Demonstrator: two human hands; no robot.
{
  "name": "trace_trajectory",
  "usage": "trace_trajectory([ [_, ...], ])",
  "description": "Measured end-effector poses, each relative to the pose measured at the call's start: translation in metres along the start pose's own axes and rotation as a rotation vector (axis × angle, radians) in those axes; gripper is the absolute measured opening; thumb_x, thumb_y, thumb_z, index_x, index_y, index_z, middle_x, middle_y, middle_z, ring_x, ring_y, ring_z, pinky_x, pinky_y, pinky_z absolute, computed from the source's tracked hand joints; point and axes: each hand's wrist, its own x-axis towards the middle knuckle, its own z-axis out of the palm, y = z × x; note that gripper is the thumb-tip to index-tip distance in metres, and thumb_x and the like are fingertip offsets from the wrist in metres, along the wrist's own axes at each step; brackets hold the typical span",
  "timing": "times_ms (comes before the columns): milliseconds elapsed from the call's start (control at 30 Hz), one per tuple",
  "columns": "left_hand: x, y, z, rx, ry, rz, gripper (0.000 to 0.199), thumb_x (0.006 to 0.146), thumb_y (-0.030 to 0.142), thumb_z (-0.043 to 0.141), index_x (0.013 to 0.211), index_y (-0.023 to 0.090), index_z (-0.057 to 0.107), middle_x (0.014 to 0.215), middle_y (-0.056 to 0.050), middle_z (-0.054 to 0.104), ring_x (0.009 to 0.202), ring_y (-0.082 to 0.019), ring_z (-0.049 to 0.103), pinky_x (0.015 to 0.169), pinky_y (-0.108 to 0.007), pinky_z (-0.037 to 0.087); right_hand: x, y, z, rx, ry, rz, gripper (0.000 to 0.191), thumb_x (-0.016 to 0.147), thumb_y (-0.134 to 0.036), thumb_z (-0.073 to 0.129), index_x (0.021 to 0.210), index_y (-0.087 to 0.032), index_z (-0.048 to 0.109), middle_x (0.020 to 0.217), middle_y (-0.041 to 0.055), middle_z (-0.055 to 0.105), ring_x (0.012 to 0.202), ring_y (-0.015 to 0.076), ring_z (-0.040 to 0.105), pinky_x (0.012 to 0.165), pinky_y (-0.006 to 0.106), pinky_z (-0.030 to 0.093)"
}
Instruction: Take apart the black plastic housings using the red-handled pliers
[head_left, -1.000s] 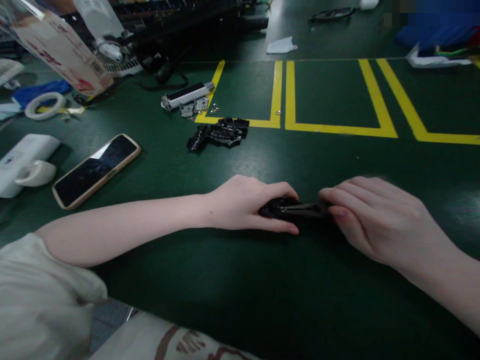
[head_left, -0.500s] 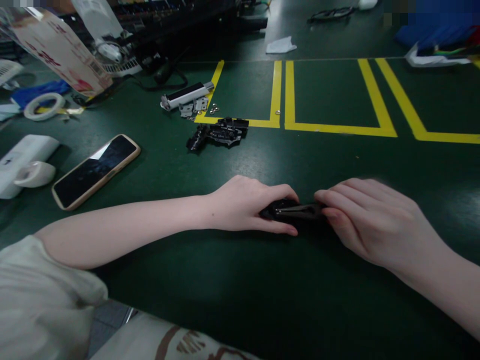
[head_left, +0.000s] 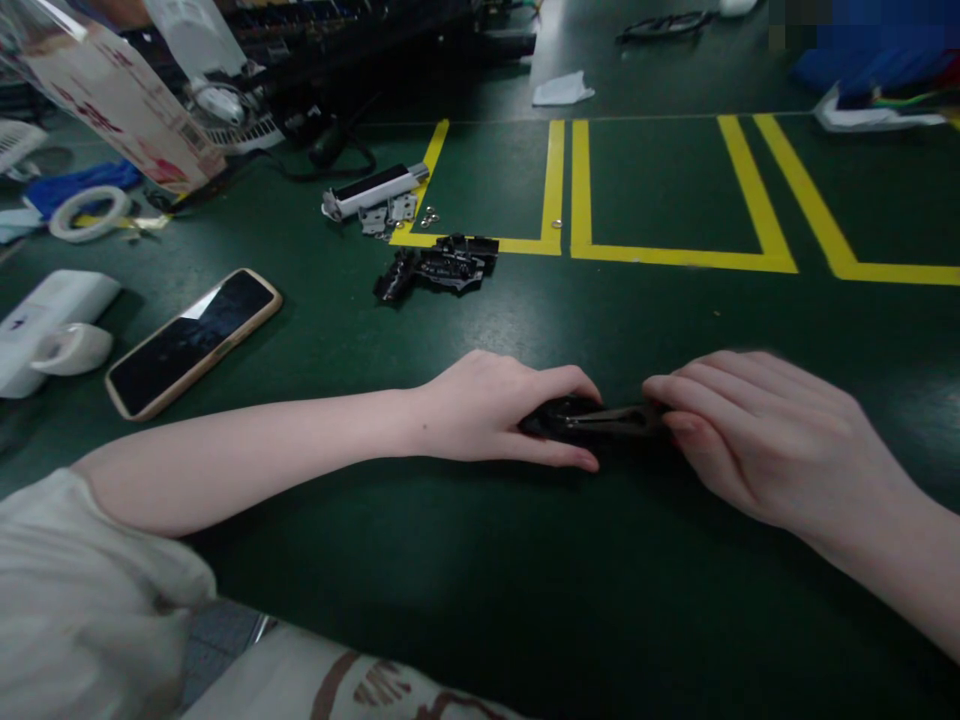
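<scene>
My left hand (head_left: 510,410) is closed around one end of a dark, glossy, elongated part (head_left: 574,417), thumb on the near side and fingers on the far side. From that part a dark flat strip (head_left: 626,421) runs to the right. My right hand (head_left: 772,430) pinches the strip's other end between thumb and curled fingers. Its exact kind is too dark to make out. Beyond my left hand, black plastic parts (head_left: 450,268) lie on the green table (head_left: 480,600).
Left of my forearm lie a phone (head_left: 193,340), a white box (head_left: 64,300) and tape rolls (head_left: 90,213). Ahead are a white-and-black bar (head_left: 375,192), metal brackets (head_left: 386,214) and small rings (head_left: 430,216) near yellow tape lines (head_left: 679,257). A carton (head_left: 120,105) leans at the back left.
My right hand has moved slightly to the right, with the dark strip's gripped end. My left hand has stayed almost in place.
</scene>
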Motion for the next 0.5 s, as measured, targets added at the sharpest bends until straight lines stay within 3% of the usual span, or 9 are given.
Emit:
trace_trajectory([
  [500, 0.0005, -0.0008, 0.0013, 0.012, 0.011, 0.016, 0.049, 0.091, 0.056, 0.065, 0.119, 0.017, 0.06, 0.088, -0.001, 0.074, 0.067, -0.012, 0.066, 0.058, -0.02, 0.04, -0.0009, 0.0021, -0.0022, -0.017, 0.019, -0.036, 0.026, 0.101, -0.021, 0.042, 0.092, -0.013, 0.064, 0.077, 0.0084, 0.069, 0.07, 0.018, 0.062, 0.06, 0.03, 0.051],
])
